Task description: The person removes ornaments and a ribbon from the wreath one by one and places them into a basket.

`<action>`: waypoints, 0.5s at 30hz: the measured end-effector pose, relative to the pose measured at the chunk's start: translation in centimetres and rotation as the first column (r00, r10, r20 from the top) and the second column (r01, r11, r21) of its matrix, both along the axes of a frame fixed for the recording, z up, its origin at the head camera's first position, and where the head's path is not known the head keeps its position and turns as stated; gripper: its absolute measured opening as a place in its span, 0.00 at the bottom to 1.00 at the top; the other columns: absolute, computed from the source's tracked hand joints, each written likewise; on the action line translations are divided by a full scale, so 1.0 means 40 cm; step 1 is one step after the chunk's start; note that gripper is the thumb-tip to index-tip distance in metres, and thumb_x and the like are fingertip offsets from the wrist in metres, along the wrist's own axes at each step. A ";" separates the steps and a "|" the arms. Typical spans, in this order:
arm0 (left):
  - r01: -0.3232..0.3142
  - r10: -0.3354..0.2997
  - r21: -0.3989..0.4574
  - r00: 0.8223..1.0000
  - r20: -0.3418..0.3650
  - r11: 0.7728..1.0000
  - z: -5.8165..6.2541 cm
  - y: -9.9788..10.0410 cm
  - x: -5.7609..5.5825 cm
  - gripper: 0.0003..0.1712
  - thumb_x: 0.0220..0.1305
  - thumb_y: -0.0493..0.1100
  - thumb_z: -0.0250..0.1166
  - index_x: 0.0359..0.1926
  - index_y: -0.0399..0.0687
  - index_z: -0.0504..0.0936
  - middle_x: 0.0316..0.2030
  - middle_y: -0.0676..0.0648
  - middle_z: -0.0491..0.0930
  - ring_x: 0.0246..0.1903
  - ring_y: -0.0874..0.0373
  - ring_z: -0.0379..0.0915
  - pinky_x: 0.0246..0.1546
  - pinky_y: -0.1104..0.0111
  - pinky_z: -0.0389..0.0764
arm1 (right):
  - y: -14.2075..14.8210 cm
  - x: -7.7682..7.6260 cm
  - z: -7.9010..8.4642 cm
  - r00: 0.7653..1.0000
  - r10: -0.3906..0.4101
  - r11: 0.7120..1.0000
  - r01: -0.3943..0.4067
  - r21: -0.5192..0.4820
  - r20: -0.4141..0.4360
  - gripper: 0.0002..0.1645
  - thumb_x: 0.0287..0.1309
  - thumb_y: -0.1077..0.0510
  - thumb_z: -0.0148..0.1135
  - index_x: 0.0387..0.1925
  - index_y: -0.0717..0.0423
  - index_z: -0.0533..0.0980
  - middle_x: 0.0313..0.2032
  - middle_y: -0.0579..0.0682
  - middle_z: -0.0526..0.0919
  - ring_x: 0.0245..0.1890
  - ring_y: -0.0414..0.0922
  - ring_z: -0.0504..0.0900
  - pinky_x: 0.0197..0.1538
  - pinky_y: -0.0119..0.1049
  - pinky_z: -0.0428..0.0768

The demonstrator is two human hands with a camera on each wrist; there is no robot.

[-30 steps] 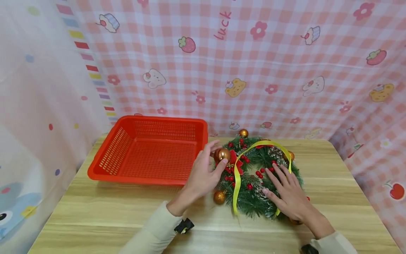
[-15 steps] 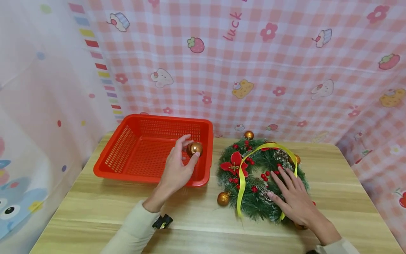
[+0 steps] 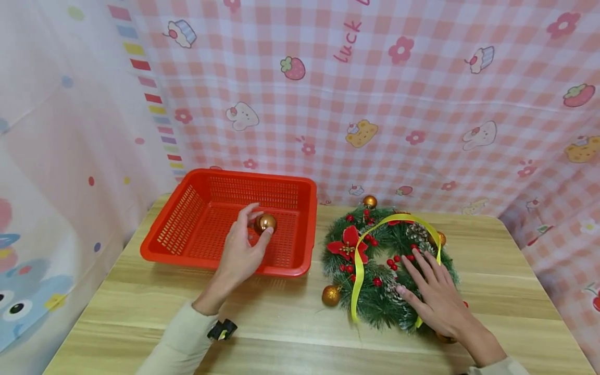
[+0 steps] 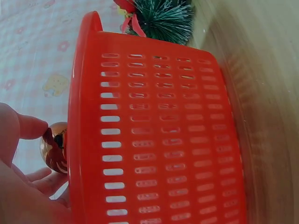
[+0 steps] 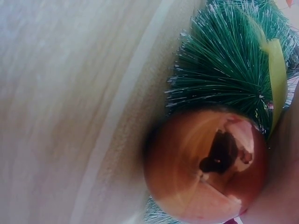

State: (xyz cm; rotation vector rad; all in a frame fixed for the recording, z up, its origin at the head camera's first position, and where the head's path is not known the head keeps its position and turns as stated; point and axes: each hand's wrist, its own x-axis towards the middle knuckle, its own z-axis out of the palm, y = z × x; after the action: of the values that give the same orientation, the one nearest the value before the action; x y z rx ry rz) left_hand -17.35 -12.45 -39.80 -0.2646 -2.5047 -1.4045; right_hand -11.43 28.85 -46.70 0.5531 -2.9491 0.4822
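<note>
My left hand (image 3: pixel 242 247) pinches a shiny copper-coloured bauble (image 3: pixel 265 224) between thumb and fingers, over the red plastic basket (image 3: pixel 229 266). In the left wrist view the bauble (image 4: pixel 57 148) shows just beyond the basket's rim, partly hidden by it. My right hand (image 3: pixel 438 297) lies with spread fingers on the green Christmas wreath (image 3: pixel 379 307). The wreath bears a red poinsettia (image 3: pixel 348 246), red berries, pine cones and a yellow ribbon (image 3: pixel 358 281). Close to the right hand, a shiny copper bauble (image 5: pixel 205 165) fills much of the right wrist view.
A glittery gold bauble (image 3: pixel 331 295) sits at the wreath's left front, and another gold bauble (image 3: pixel 370 201) at its back. Both basket and wreath stand on a wooden table (image 3: pixel 290 333). Behind it hangs a pink checked curtain (image 3: pixel 328 104).
The left hand has carried the copper bauble leftward from the wreath's left side to over the basket. The right hand stays on the wreath. The head view has shifted slightly.
</note>
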 end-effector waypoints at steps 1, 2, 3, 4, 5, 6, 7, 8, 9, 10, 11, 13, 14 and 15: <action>-0.002 0.002 -0.004 1.000 0.006 1.000 -0.002 -0.002 0.000 0.34 0.67 0.41 0.64 0.70 0.46 0.61 0.59 0.45 0.76 0.49 0.50 0.69 0.47 0.59 0.71 | 0.000 0.000 0.000 1.000 0.000 1.000 0.000 -0.001 0.001 0.41 0.71 0.42 0.51 0.77 0.53 0.53 0.77 0.61 0.46 0.76 0.62 0.39 0.69 0.68 0.43; -0.005 0.005 -0.006 1.000 0.011 1.000 -0.003 -0.004 0.000 0.33 0.67 0.41 0.64 0.70 0.47 0.61 0.59 0.45 0.76 0.47 0.50 0.69 0.46 0.60 0.71 | 0.000 0.000 -0.001 1.000 0.000 1.000 0.000 -0.002 0.001 0.41 0.71 0.42 0.51 0.77 0.53 0.53 0.77 0.61 0.46 0.76 0.62 0.39 0.69 0.68 0.43; -0.007 0.007 -0.008 1.000 0.016 1.000 -0.004 -0.006 0.000 0.33 0.68 0.41 0.64 0.70 0.47 0.61 0.59 0.45 0.76 0.47 0.50 0.69 0.46 0.60 0.71 | 0.000 0.000 -0.001 1.000 0.001 1.000 -0.001 -0.002 0.000 0.41 0.71 0.42 0.51 0.77 0.53 0.53 0.77 0.61 0.46 0.76 0.62 0.39 0.69 0.68 0.43; -0.008 0.008 -0.007 1.000 0.018 1.000 -0.005 -0.006 -0.001 0.33 0.68 0.41 0.64 0.70 0.47 0.61 0.59 0.45 0.76 0.46 0.50 0.69 0.45 0.60 0.71 | 0.000 0.000 -0.001 1.000 0.001 1.000 -0.001 -0.003 -0.003 0.41 0.71 0.42 0.51 0.77 0.54 0.54 0.77 0.61 0.47 0.76 0.62 0.39 0.69 0.68 0.43; -0.007 0.007 -0.007 1.000 0.019 1.000 -0.005 -0.007 0.000 0.33 0.68 0.41 0.63 0.70 0.47 0.61 0.59 0.45 0.76 0.45 0.50 0.69 0.45 0.60 0.71 | 0.000 -0.001 -0.001 1.000 0.002 1.000 -0.002 -0.002 -0.007 0.41 0.71 0.42 0.51 0.77 0.54 0.54 0.77 0.61 0.47 0.76 0.62 0.40 0.69 0.68 0.43; -0.006 0.006 -0.007 1.000 0.021 1.000 -0.005 -0.007 -0.001 0.33 0.68 0.41 0.63 0.70 0.48 0.61 0.59 0.45 0.76 0.45 0.50 0.69 0.44 0.60 0.71 | 0.000 -0.001 -0.002 1.000 0.003 1.000 -0.003 -0.001 -0.010 0.41 0.71 0.42 0.52 0.76 0.55 0.54 0.77 0.61 0.47 0.76 0.62 0.40 0.69 0.68 0.43; -0.006 0.006 -0.009 1.000 0.021 1.000 -0.005 -0.007 -0.001 0.33 0.68 0.41 0.63 0.70 0.48 0.61 0.59 0.44 0.76 0.44 0.50 0.69 0.44 0.59 0.71 | 0.001 -0.001 -0.002 1.000 0.004 1.000 -0.004 -0.002 -0.014 0.41 0.71 0.42 0.52 0.76 0.55 0.54 0.77 0.61 0.47 0.76 0.62 0.40 0.69 0.68 0.43; -0.006 0.006 -0.009 1.000 0.024 1.000 -0.005 -0.007 -0.001 0.34 0.68 0.41 0.63 0.70 0.48 0.61 0.59 0.44 0.76 0.44 0.49 0.69 0.44 0.59 0.71 | 0.001 -0.001 -0.002 1.000 0.004 1.000 -0.004 -0.002 -0.017 0.41 0.71 0.42 0.52 0.76 0.55 0.54 0.77 0.61 0.47 0.76 0.62 0.40 0.69 0.68 0.43; -0.006 0.006 -0.009 1.000 0.028 1.000 -0.005 -0.007 -0.002 0.34 0.68 0.42 0.63 0.70 0.48 0.61 0.59 0.43 0.76 0.45 0.49 0.69 0.45 0.58 0.71 | 0.001 -0.001 -0.003 1.000 0.005 1.000 -0.005 -0.001 -0.019 0.41 0.71 0.42 0.52 0.76 0.55 0.55 0.77 0.61 0.47 0.76 0.62 0.40 0.69 0.68 0.43; -0.007 0.008 -0.015 0.999 0.033 1.000 -0.005 -0.006 -0.002 0.34 0.68 0.42 0.63 0.71 0.48 0.60 0.60 0.42 0.75 0.46 0.48 0.69 0.46 0.56 0.71 | 0.001 -0.001 -0.003 1.000 0.005 1.000 -0.005 -0.001 -0.019 0.41 0.71 0.42 0.52 0.76 0.55 0.55 0.77 0.61 0.47 0.76 0.62 0.40 0.69 0.68 0.43; -0.007 0.008 -0.020 0.999 0.042 1.000 -0.005 -0.006 -0.001 0.35 0.68 0.43 0.64 0.71 0.48 0.60 0.61 0.42 0.74 0.48 0.47 0.69 0.48 0.55 0.72 | 0.001 -0.001 -0.004 1.000 0.005 1.000 -0.005 -0.002 -0.017 0.41 0.71 0.42 0.52 0.76 0.55 0.54 0.77 0.61 0.47 0.76 0.62 0.40 0.69 0.68 0.44; -0.011 0.013 -0.035 0.998 0.064 0.999 -0.005 -0.004 0.000 0.36 0.68 0.45 0.64 0.72 0.49 0.59 0.62 0.41 0.72 0.53 0.45 0.69 0.51 0.52 0.71 | 0.001 -0.001 -0.005 1.000 0.004 1.000 -0.004 -0.003 -0.016 0.41 0.71 0.42 0.52 0.76 0.55 0.55 0.77 0.61 0.47 0.76 0.62 0.40 0.68 0.69 0.44; -0.009 0.012 -0.040 0.997 0.072 0.999 -0.005 -0.002 0.000 0.37 0.67 0.46 0.64 0.72 0.49 0.58 0.63 0.40 0.71 0.55 0.44 0.68 0.53 0.50 0.71 | 0.001 -0.001 -0.005 1.000 0.003 1.000 -0.003 -0.002 -0.015 0.41 0.71 0.42 0.52 0.76 0.55 0.55 0.77 0.61 0.47 0.76 0.62 0.40 0.68 0.69 0.45; -0.007 0.011 -0.047 0.997 0.079 0.999 -0.006 0.000 0.001 0.38 0.67 0.46 0.65 0.73 0.49 0.58 0.63 0.39 0.70 0.57 0.43 0.67 0.55 0.49 0.70 | 0.001 -0.002 -0.006 1.000 0.002 1.000 -0.002 -0.003 -0.016 0.41 0.71 0.42 0.52 0.76 0.55 0.55 0.77 0.61 0.47 0.76 0.62 0.40 0.68 0.69 0.44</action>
State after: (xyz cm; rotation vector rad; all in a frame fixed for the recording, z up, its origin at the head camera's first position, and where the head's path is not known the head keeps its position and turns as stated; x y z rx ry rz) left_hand -17.33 -12.45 -40.04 -0.2100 -2.6019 -1.3809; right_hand -11.49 28.88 -46.93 0.5572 -2.9327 0.4796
